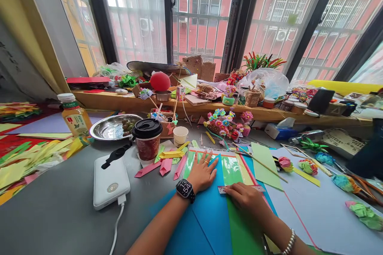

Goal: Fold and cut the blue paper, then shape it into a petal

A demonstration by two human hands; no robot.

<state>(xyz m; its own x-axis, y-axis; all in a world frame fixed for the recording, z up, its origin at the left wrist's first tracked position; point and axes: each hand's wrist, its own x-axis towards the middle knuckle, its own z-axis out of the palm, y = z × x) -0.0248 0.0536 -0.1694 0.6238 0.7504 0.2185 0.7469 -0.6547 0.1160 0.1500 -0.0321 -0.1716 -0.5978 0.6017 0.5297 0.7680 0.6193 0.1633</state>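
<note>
My left hand (205, 170), with a ring and a watch on the wrist, lies flat with fingers spread on a blue paper sheet (203, 223) that has a diagonal crease. My right hand (243, 197) grips a small pinkish patterned ruler (222, 190), its fingers bent over the middle so that only the two ends show. The ruler lies across the blue sheet's edge and a green sheet (245, 231) beneath. Beyond my fingers, a clear plastic sleeve (231, 165) covers green and yellow paper.
Left stand a white power bank (110, 183) with a cable, a lidded coffee cup (148, 139), a metal plate (101, 127) and a juice bottle (76, 117). Folded pink strips (166, 166) lie near the paper cup (180, 135). Crumpled paper flowers (308, 166) and a thin stick (263, 163) lie right.
</note>
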